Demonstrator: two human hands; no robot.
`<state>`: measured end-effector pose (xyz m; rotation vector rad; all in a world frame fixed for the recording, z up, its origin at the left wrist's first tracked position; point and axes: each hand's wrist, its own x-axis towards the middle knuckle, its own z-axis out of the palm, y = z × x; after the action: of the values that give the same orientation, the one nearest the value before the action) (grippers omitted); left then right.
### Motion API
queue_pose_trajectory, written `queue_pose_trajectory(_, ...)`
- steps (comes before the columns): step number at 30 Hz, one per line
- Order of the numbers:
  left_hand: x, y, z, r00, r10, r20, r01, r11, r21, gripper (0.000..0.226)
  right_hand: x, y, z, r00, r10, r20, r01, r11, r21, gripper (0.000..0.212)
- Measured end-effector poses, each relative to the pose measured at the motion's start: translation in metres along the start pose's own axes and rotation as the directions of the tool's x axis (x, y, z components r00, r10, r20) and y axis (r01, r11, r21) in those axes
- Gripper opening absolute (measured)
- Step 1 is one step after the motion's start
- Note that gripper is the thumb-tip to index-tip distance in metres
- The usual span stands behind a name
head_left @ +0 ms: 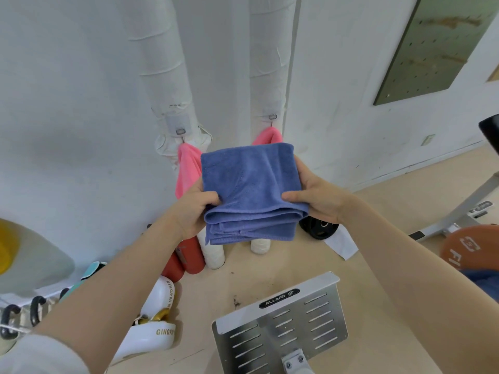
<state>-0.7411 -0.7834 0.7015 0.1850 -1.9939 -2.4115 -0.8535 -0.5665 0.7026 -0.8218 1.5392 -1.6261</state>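
In front of the white wall, a pink cloth (187,171) is hung from a small hook (180,130) on a white wrapped pipe (167,76). Just before it, the left hand (193,209) is closed on the left edge of a folded blue microfibre towel (251,190), thumb curled on top. The towel is held in mid-air, lying between the two hands, its layered open edges turned toward the person. Its long axis is judged to run left to right. The right edge is gripped by the right hand (316,199), thumb laid across the top. Neither hand is nearer. A second pink cloth (267,136) is seen just behind the far edge, and open room is left below, above the beige floor (270,265).
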Motion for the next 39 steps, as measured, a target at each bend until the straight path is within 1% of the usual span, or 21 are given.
queue_pose_trajectory(2,0.0,-0.002,0.001,0.999,-0.035,-0.017,0.033,0.995,-0.09,0.03,-0.001,0.002,-0.001,1.0,0.018,-0.022,-0.017,0.999,0.029,0.086)
queue_pose_trajectory(4,0.001,-0.002,0.005,0.991,-0.11,-0.07,0.097,0.981,-0.17,0.023,0.0,0.004,-0.004,0.997,0.027,-0.066,-0.021,0.996,0.09,0.073)
queue_pose_trajectory(6,0.004,-0.001,0.01,0.968,-0.174,-0.179,0.137,0.97,-0.202,0.03,0.005,0.001,-0.002,0.982,0.088,-0.168,-0.073,0.993,0.091,0.052)
queue_pose_trajectory(8,0.007,0.0,0.016,0.947,-0.187,-0.262,0.147,0.975,-0.164,0.039,0.012,0.001,0.0,0.937,0.179,-0.301,-0.141,0.98,0.143,0.057)
queue_pose_trajectory(9,0.008,0.0,0.019,0.936,-0.184,-0.299,0.144,0.978,-0.151,0.042,0.014,0.003,0.0,0.921,0.181,-0.346,-0.134,0.979,0.155,0.055)
queue_pose_trajectory(12,0.009,0.001,0.025,0.917,-0.131,-0.378,0.09,0.988,-0.123,0.035,0.011,0.006,0.001,0.909,0.052,-0.413,-0.016,0.996,0.091,0.026)
queue_pose_trajectory(15,0.007,0.003,0.032,0.884,-0.059,-0.463,0.034,0.997,-0.062,0.023,0.006,0.015,0.0,0.911,-0.099,-0.401,0.105,0.994,-0.007,0.012)
queue_pose_trajectory(17,0.007,0.003,0.035,0.876,-0.045,-0.481,0.007,0.997,-0.079,0.023,0.005,0.019,0.0,0.931,-0.116,-0.346,0.119,0.993,-0.014,0.017)
queue_pose_trajectory(19,0.006,0.002,0.036,0.894,-0.023,-0.448,-0.02,0.996,-0.091,0.02,0.006,0.014,0.0,0.953,-0.056,-0.298,0.073,0.996,0.048,0.031)
queue_pose_trajectory(20,0.005,0.003,0.036,0.901,-0.008,-0.433,-0.025,0.997,-0.071,0.017,0.006,0.011,-0.001,0.95,-0.028,-0.309,0.062,0.993,0.099,0.032)
queue_pose_trajectory(22,0.003,0.004,0.035,0.914,0.039,-0.404,-0.059,0.998,-0.037,0.014,0.009,0.002,0.0,0.907,-0.016,-0.421,0.097,0.981,0.171,0.019)
queue_pose_trajectory(24,0.001,0.004,0.037,0.921,0.08,-0.382,-0.092,0.996,-0.015,0.012,0.012,-0.003,0.002,0.852,-0.047,-0.521,0.147,0.977,0.153,0.008)
queue_pose_trajectory(25,-0.001,0.005,0.038,0.921,0.096,-0.379,-0.103,0.995,0.002,0.012,0.012,-0.005,0.005,0.855,-0.057,-0.516,0.147,0.98,0.136,0.005)
queue_pose_trajectory(28,-0.003,0.005,0.043,0.914,0.111,-0.391,-0.113,0.993,0.018,0.011,0.013,-0.006,0.012,0.92,-0.063,-0.387,0.081,0.996,0.03,0.017)
queue_pose_trajectory(29,-0.003,0.005,0.044,0.913,0.109,-0.393,-0.118,0.993,0.003,0.011,0.013,-0.005,0.014,0.927,-0.073,-0.368,0.074,0.997,-0.009,0.019)
queue_pose_trajectory(30,-0.003,0.006,0.044,0.914,0.109,-0.39,-0.127,0.992,-0.02,0.011,0.013,-0.004,0.015,0.923,-0.088,-0.374,0.079,0.996,-0.039,0.019)
queue_pose_trajectory(32,-0.005,0.006,0.043,0.917,0.117,-0.383,-0.145,0.988,-0.045,0.009,0.013,0.0,0.012,0.902,-0.127,-0.413,0.11,0.992,-0.064,0.007)
queue_pose_trajectory(33,-0.006,0.005,0.042,0.917,0.119,-0.38,-0.143,0.989,-0.036,0.008,0.013,0.0,0.01,0.897,-0.142,-0.419,0.129,0.99,-0.061,0.007)
queue_pose_trajectory(36,-0.009,0.001,0.034,0.934,0.1,-0.342,-0.116,0.993,-0.029,0.007,0.014,-0.004,0.004,0.915,-0.165,-0.368,0.156,0.986,-0.054,0.022)
queue_pose_trajectory(38,-0.01,0.0,0.021,0.944,0.095,-0.317,-0.134,0.986,-0.102,0.013,0.016,-0.007,0.002,0.914,-0.17,-0.369,0.152,0.985,-0.077,0.03)
queue_pose_trajectory(39,-0.012,0.0,0.012,0.937,0.098,-0.334,-0.161,0.973,-0.166,0.016,0.018,-0.01,0.0,0.907,-0.177,-0.383,0.153,0.984,-0.093,0.033)
